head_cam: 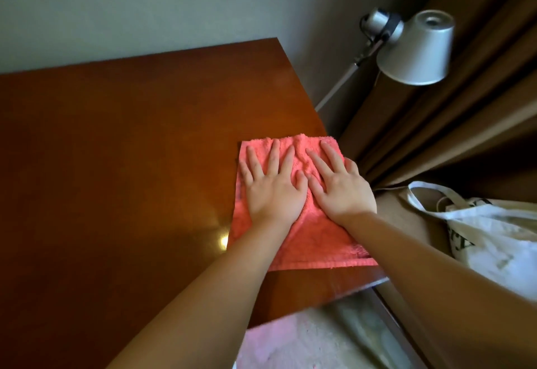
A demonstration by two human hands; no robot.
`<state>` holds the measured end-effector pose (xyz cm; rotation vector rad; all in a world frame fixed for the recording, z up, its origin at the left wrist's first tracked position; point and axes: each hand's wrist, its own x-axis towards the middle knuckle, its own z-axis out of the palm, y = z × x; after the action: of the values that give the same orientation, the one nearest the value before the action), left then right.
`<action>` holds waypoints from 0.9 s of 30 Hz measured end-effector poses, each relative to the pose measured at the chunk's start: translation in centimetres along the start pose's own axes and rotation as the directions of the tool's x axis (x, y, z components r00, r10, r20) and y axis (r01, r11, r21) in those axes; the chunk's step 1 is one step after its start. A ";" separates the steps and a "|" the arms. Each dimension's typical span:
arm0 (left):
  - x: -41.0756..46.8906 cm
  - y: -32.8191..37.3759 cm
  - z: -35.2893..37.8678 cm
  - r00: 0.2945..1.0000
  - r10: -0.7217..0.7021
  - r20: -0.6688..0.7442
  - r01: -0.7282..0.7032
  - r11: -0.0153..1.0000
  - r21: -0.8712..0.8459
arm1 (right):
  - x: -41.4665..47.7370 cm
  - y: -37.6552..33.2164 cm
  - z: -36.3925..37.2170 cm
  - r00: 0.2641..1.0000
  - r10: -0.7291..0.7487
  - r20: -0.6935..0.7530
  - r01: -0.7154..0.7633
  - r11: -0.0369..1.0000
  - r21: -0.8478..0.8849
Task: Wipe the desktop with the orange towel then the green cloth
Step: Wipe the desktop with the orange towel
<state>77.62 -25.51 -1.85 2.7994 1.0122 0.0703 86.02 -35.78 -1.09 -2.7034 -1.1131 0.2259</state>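
Note:
The orange towel (pixel 316 241) lies flat near the right edge of the brown wooden desktop (pixel 130 150). My left hand (pixel 273 185) presses flat on the towel's left half, fingers spread. My right hand (pixel 338 185) presses flat on its right half, beside the left hand, thumbs nearly touching. Neither hand curls around the fabric. No green cloth is in view.
A silver desk lamp (pixel 415 49) hangs off the desk's right side, by brown curtains (pixel 465 124). A white tote bag (pixel 499 229) sits on a lower surface to the right. A grey wall (pixel 145 5) runs behind the desk. The desk's near right corner (pixel 377 280) is just below the towel.

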 end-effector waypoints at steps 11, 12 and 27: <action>-10.3 1.0 0.4 1.000 -0.030 -0.006 0.030 1.000 0.002 | -10.2 0.4 1.0 0.999 0.042 0.009 -0.041 0.994 -0.101; -11.0 0.8 0.5 1.000 -0.023 -0.005 0.023 1.000 0.005 | -11.1 0.3 1.2 0.999 0.046 0.003 -0.046 0.992 -0.118; -20.5 -13.2 -1.2 0.958 -0.243 -0.153 0.244 0.970 -0.013 | -16.8 -13.3 5.4 0.978 -0.193 0.085 0.202 0.972 -0.119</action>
<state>53.40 -28.49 -2.66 2.6832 1.3868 0.2565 64.03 -37.72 -1.92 -2.6859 -1.4544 0.2300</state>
